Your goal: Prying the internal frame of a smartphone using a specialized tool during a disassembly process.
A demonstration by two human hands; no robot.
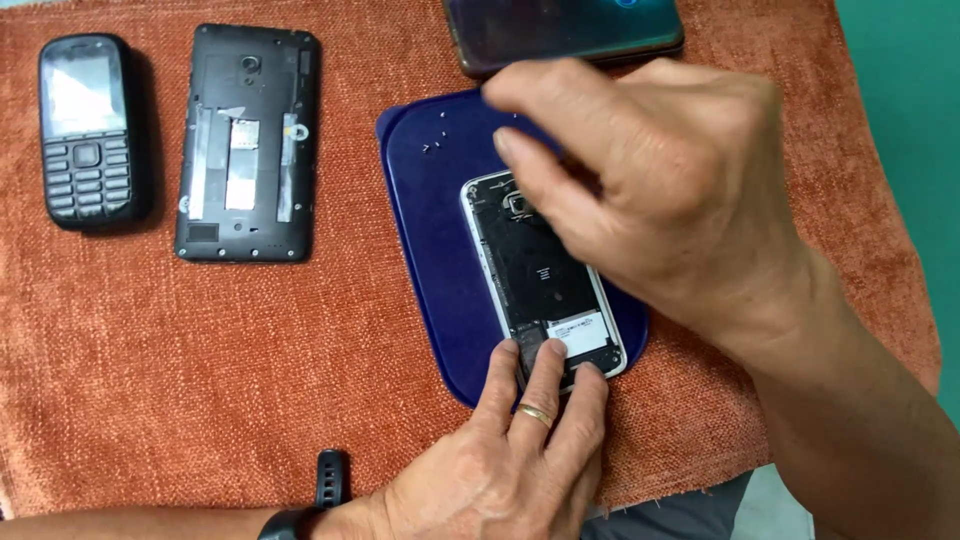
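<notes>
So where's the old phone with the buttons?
The black push-button phone lies at the far left of the orange cloth, beside the opened black phone back.

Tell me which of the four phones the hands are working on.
The open phone on the blue mat. The left hand pins its lower end; the right hand hovers above. The keypad phone, stripped black phone and dark phone lie untouched.

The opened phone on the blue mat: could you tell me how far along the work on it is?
Done: the opened phone has its back off, and tiny screws lie on the blue mat. In hand: the left hand pins its lower end; the right hand hovers over its top. Left: the inner frame is in place.
</notes>
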